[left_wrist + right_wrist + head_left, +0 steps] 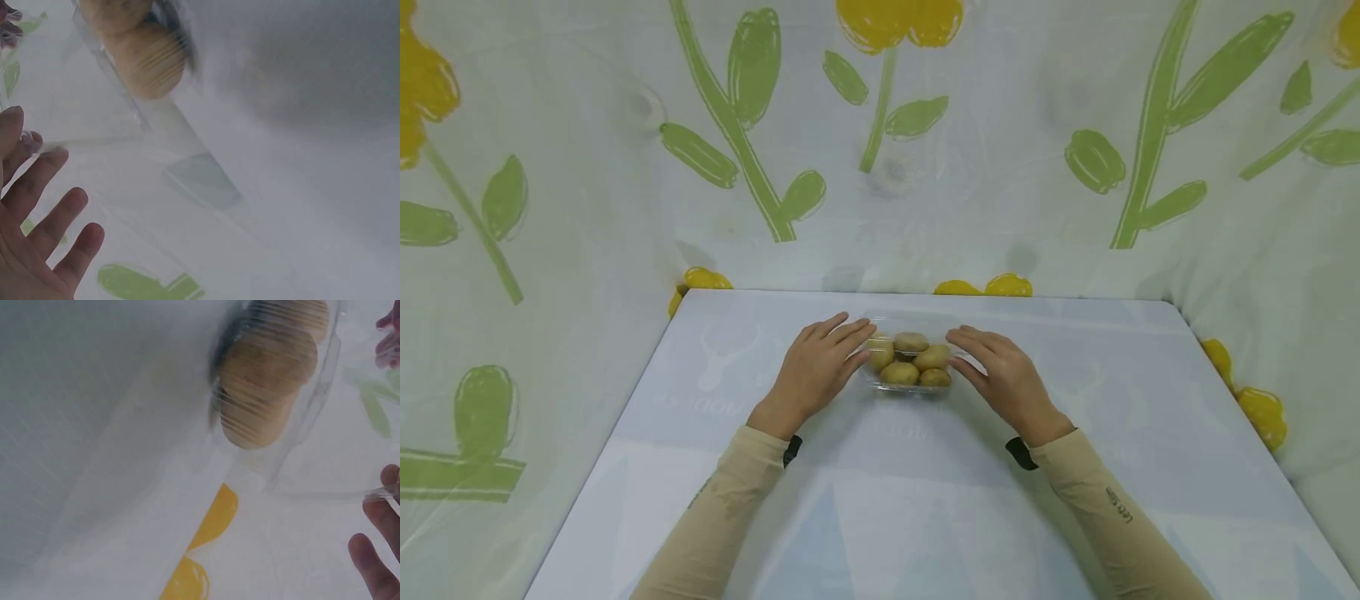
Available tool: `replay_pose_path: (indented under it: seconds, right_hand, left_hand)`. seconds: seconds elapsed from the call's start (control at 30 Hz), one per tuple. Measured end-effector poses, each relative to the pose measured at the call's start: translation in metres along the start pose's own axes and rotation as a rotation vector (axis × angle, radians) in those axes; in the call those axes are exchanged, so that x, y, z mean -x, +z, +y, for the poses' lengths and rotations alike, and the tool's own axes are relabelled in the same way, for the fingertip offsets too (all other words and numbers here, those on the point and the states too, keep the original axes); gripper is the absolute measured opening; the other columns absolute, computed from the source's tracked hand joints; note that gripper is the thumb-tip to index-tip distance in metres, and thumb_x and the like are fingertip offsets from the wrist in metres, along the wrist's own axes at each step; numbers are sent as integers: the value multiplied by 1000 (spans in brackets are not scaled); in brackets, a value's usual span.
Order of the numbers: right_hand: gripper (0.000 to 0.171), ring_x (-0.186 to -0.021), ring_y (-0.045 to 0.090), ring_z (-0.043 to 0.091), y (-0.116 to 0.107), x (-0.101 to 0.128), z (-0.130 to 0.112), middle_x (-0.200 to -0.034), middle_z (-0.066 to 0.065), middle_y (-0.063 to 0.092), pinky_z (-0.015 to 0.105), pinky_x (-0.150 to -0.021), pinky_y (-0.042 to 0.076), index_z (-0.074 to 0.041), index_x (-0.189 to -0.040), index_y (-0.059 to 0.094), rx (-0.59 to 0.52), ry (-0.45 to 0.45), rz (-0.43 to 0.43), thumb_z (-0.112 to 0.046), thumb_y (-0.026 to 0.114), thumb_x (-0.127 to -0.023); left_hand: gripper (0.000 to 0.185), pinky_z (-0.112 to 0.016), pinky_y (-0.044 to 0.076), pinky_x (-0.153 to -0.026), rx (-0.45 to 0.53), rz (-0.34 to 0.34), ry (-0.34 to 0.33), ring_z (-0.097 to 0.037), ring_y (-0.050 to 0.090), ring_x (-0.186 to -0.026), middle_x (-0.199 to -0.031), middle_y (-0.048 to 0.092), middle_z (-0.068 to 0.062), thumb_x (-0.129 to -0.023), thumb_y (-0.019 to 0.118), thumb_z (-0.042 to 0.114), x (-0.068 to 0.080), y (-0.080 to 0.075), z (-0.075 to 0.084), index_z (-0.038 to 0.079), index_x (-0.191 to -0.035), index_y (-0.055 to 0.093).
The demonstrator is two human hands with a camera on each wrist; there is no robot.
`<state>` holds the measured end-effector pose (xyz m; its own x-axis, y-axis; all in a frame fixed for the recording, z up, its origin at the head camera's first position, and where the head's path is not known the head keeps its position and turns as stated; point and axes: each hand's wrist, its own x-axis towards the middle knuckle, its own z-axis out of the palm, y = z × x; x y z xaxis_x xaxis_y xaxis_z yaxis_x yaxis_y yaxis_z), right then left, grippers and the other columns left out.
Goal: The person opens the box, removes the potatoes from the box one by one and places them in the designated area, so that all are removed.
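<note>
A clear plastic clamshell box (910, 389) sits on the table and holds several small yellow-brown potatoes (900, 373). Its transparent lid (94, 142) stands raised from the base. My left hand (817, 367) is at the box's left side, where thumb and forefinger pinch the lid's edge and the other fingers spread apart. On the opposite side, my right hand (1003, 375) has its fingertips around the lid's other edge (325, 496). The right thumb is out of sight in the right wrist view. Potatoes (269, 369) show through the ribbed clear wall there.
The white table (880, 517) has faint pale-blue prints, and its far edge lies just behind the box. A whitish curtain (970, 208) with green stems and yellow flowers hangs around the back and sides.
</note>
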<state>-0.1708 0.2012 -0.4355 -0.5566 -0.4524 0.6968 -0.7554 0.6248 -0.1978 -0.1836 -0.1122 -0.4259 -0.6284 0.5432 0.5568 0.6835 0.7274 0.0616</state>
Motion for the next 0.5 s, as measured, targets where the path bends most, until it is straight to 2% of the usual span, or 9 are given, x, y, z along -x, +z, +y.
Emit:
replay_pose_path:
  seconds: [0.23, 0.4, 0.5]
  right_hand:
    - [38, -109, 69, 24, -3, -7, 3, -118, 9, 72, 30, -95, 54, -3, -118, 73, -31, 31, 122, -1, 84, -81]
    - [31, -105, 70, 24, -4, -12, 5, -112, 9, 72, 21, -98, 50, 0, -109, 74, -82, 56, 196, 3, 83, -80]
    - [28, -102, 69, 22, -4, -17, 8, -108, 8, 71, 18, -96, 49, -1, -107, 74, -84, 75, 205, 1, 82, -81]
  left_hand:
    - [33, -50, 51, -98, -17, 83, 9, -34, 62, -121, -122, 73, -5, -98, 70, 27, -14, -9, -6, 12, -126, 73]
    - [28, -46, 55, -88, -43, 141, -13, -30, 65, -115, -112, 76, -3, -95, 73, 28, -24, -14, -9, 15, -120, 76]
    - [25, -44, 57, -82, -44, 189, -38, -27, 67, -109, -105, 77, -2, -93, 76, 28, -29, -14, -12, 16, -115, 78]
